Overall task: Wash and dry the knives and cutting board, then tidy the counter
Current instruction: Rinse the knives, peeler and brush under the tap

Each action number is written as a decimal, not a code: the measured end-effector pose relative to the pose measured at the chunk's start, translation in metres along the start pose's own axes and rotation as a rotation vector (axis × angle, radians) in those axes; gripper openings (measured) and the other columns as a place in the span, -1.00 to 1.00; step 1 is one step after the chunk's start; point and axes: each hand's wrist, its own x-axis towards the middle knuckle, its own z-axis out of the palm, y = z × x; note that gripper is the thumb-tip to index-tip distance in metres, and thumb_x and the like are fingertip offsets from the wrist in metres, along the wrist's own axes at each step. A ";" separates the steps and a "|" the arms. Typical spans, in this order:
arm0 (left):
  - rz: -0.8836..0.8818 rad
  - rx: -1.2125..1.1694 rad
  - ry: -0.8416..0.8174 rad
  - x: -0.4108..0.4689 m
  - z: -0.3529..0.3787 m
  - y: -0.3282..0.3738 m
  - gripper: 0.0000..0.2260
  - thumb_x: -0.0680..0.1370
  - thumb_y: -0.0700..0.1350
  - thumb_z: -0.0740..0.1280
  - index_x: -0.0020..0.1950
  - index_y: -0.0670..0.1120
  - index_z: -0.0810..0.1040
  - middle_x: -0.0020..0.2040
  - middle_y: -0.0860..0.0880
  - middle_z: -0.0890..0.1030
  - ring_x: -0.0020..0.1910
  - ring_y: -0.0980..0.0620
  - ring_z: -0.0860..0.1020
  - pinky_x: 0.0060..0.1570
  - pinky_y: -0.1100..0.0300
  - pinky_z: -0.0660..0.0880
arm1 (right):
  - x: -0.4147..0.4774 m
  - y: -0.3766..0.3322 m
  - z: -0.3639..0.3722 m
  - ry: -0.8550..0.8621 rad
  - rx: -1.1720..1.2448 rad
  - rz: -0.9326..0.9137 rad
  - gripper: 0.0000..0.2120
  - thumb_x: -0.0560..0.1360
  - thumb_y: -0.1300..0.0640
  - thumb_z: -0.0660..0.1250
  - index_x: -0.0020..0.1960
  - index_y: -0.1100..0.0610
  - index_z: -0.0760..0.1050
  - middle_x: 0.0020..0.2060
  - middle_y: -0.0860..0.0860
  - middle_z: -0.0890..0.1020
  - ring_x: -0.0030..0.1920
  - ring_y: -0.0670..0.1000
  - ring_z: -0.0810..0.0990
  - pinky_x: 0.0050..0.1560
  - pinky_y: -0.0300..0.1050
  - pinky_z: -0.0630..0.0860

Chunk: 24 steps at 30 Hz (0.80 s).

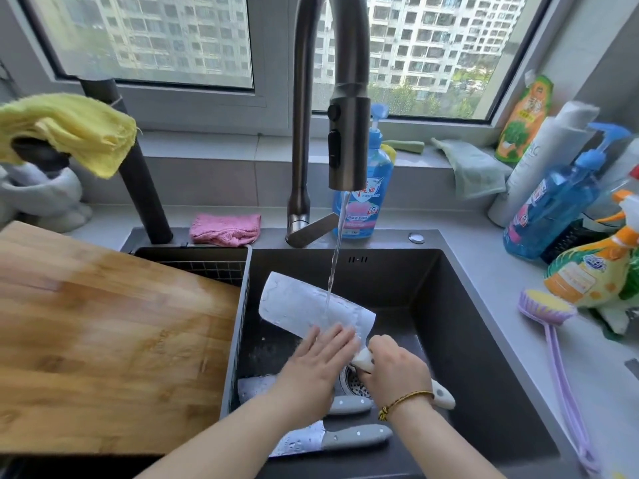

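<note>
Right hand (394, 371) is closed round the cream handle (444, 397) of the cleaver (311, 305); only the handle's butt shows, past the wrist, at near right. Left hand (320, 357) is laid flat on the blade's upper face, fingers straight and together, nothing gripped.

Key relation: the cleaver's long axis runs from near right (handle) to far left (blade tip), and it is held over the sink (466, 305). The blade extends far-left of both hands. The left hand covers only the heel end, just beside the right hand. The water stream (333, 267) from the faucet (347, 146) lands mid-blade, just beyond the left fingertips.

Judgement: a rubbing stroke would run along that axis, out from the heel toward the far-left tip, and the left hand is the nearer one for it. The cutting edge cannot be told from the spine at this angle.

Other task items:
- Two grey-handled knives (356, 437) lie on the sink floor, nearer than the hands, handles to the right.
- The cutting board (103, 340) rests at left, its right edge just beside the sink.
</note>
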 end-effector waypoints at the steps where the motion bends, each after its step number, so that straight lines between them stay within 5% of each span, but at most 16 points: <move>1: -0.001 0.022 0.004 0.002 -0.002 0.000 -0.34 0.31 -0.20 0.03 0.45 -0.11 0.21 0.43 0.00 0.32 0.38 0.03 0.36 0.42 0.20 -0.28 | 0.000 0.001 -0.001 0.001 0.007 0.010 -0.44 -0.41 -0.03 0.59 -0.56 0.03 0.34 -0.64 -0.06 0.40 -0.72 -0.10 0.39 -0.56 -0.32 -0.14; 3: -0.150 0.009 0.171 0.001 -0.008 -0.018 -0.35 0.42 -0.28 0.06 0.52 -0.13 0.02 0.52 0.01 0.02 0.50 0.09 0.05 0.38 0.20 -0.38 | -0.002 0.008 -0.001 0.062 0.027 0.026 -0.35 -0.40 0.00 0.59 -0.55 -0.04 0.17 -0.63 -0.06 0.40 -0.72 -0.09 0.38 -0.49 -0.35 -0.26; 6: -0.456 0.050 0.030 -0.002 -0.022 -0.039 -0.32 0.53 -0.24 0.09 0.50 -0.13 -0.29 0.51 -0.03 -0.31 0.49 0.03 -0.28 0.37 0.14 -0.39 | -0.006 0.015 -0.001 0.082 0.046 0.023 -0.07 -0.40 0.02 0.58 -0.38 -0.05 -0.11 -0.64 -0.08 0.39 -0.73 -0.10 0.36 -0.37 -0.35 -0.35; 9: -0.307 0.033 -0.020 -0.002 -0.021 -0.022 -0.31 0.53 -0.23 0.10 0.50 -0.12 -0.30 0.43 0.08 -0.37 0.48 0.03 -0.31 0.33 0.12 -0.44 | -0.006 0.011 -0.004 0.089 0.046 0.000 -0.17 -0.42 0.03 0.57 -0.38 0.00 0.06 -0.66 -0.08 0.37 -0.74 -0.10 0.36 -0.41 -0.33 -0.37; 12: -0.126 0.037 -0.063 -0.001 -0.018 0.003 -0.34 0.54 -0.22 0.08 0.51 -0.09 -0.28 0.50 0.03 -0.31 0.45 0.06 -0.36 0.31 0.12 -0.47 | -0.005 0.003 0.001 0.094 0.041 -0.016 -0.20 -0.37 0.03 0.59 -0.36 0.00 0.09 -0.59 -0.13 0.23 -0.73 -0.12 0.37 -0.44 -0.35 -0.36; 14: -0.219 0.075 -0.051 0.001 -0.019 -0.007 -0.35 0.55 -0.20 0.08 0.51 -0.10 -0.26 0.52 -0.01 -0.26 0.48 0.06 -0.31 0.35 0.10 -0.43 | -0.008 -0.002 -0.008 0.036 0.012 0.042 -0.37 0.00 0.02 0.59 -0.30 0.00 0.12 -0.40 -0.12 0.32 -0.52 -0.04 0.52 -0.48 -0.39 -0.22; 16: -0.422 0.103 -0.047 -0.004 -0.026 -0.022 -0.36 0.56 -0.18 0.09 0.51 -0.13 -0.23 0.53 -0.05 -0.23 0.50 0.02 -0.26 0.41 0.06 -0.35 | -0.010 0.004 -0.006 -0.035 0.042 0.092 -0.69 0.44 0.02 0.29 -0.21 -0.02 0.12 -0.14 -0.10 0.28 -0.23 0.08 0.44 -0.48 -0.22 0.12; 17: -0.490 0.107 -0.069 -0.006 -0.030 -0.028 -0.37 0.57 -0.16 0.09 0.51 -0.14 -0.23 0.53 -0.06 -0.22 0.50 0.00 -0.25 0.42 0.05 -0.32 | -0.014 0.006 -0.007 -0.090 0.073 0.094 -0.78 0.51 0.02 0.19 -0.16 -0.01 0.13 -0.09 -0.10 0.24 -0.20 0.06 0.37 -0.36 -0.18 0.22; 21: -0.560 -0.077 -0.016 -0.020 -0.033 -0.033 -0.41 0.58 -0.12 0.09 0.52 -0.12 -0.15 0.54 -0.03 -0.14 0.51 0.02 -0.17 0.44 0.12 -0.24 | -0.023 0.004 -0.008 -0.131 0.183 0.154 -0.73 0.52 0.00 0.17 -0.25 -0.05 0.11 -0.09 -0.07 0.38 -0.19 0.05 0.36 -0.21 -0.19 0.26; 24: -0.527 -0.336 0.207 -0.033 -0.032 -0.026 -0.59 0.59 -0.12 0.12 0.45 -0.06 0.22 0.44 0.03 0.27 0.44 0.09 0.18 0.38 0.26 0.09 | -0.022 -0.002 -0.016 -0.135 0.311 0.246 -0.70 0.48 -0.01 0.25 -0.31 -0.05 0.16 -0.20 -0.08 0.46 -0.18 0.02 0.44 -0.23 -0.21 0.31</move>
